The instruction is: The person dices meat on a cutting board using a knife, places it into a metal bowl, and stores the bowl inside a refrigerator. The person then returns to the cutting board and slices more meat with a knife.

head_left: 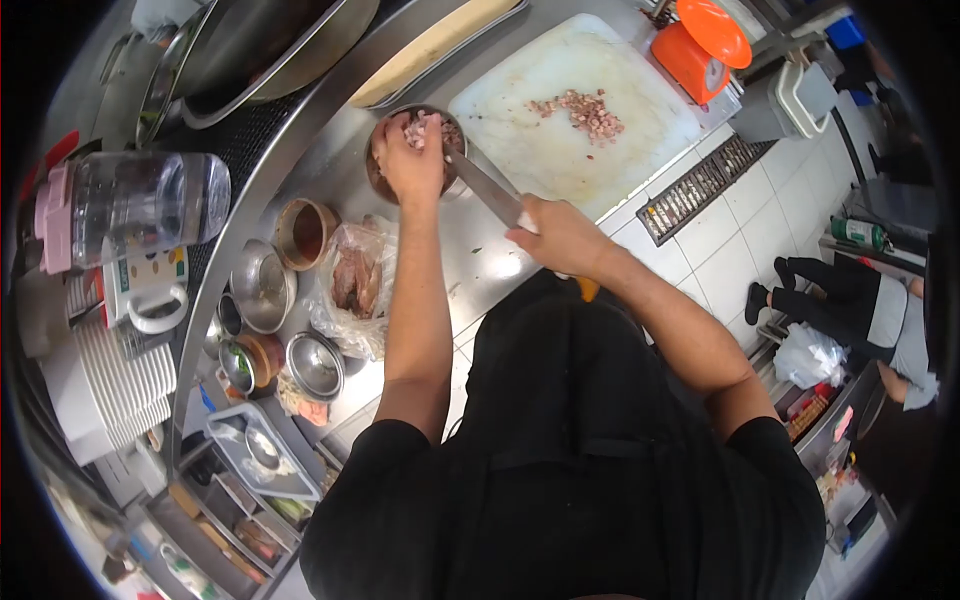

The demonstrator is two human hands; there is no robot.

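Basically, it's a two-hand job at upper centre of the frame: L hand (410,165) over the metal bowl (376,182), R hand (565,235) on the knife (490,190). R fingers are wrapped tight round the handle; blade runs up-left, tip over the bowl's right edge. Can't tell if steel touches rim. L fingers are bent, a bit apart, w/ diced meat (421,128) right at them; can't tell if they're gripping pcs or just resting on them. More diced meat lies in the bowl, & a loose pile (595,118) sits on the white cutting board (520,80), upper centre-right.

To do this well, imo: tip's v. close to the L fingers, so best to angle the edge away & wipe w/ fingertips moving off the blade, never along the edge. Low over the bowl = fewer strays. Loose L fingers would let sticky bits drop; a squeeze would likely clump 'em. Firm R wrist matters too, b/c a wobbling tip near the L hand is the main cut risk. For the board pile, the blade's spine would prob. gather pcs w/o dulling the edge.
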